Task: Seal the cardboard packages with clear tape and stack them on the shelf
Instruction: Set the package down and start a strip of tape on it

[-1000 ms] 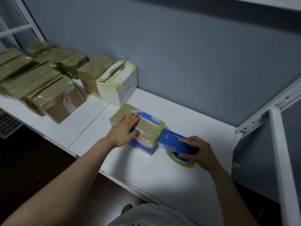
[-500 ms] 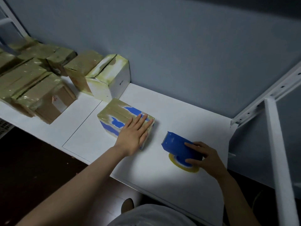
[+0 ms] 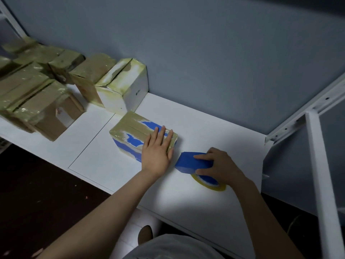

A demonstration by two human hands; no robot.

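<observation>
Blue box (image 3: 133,141), taped over its top, lying on the white shelf (image 3: 186,202) near the sealed packages (image 3: 46,109); left hand (image 3: 155,152) flat upon it, right hand (image 3: 220,165) gripping the blue tape dispenser (image 3: 190,162); stacking apparently outstanding.

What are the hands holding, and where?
The right hand grips the blue tape dispenser round its body. The left hand only presses flat on the taped box.

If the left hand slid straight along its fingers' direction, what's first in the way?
The left hand lies flat on the blue taped box, fingers aimed back, slightly right. Beyond the box edge only bare shelf, then probably the grey wall; the white box looks left of that line.
</observation>
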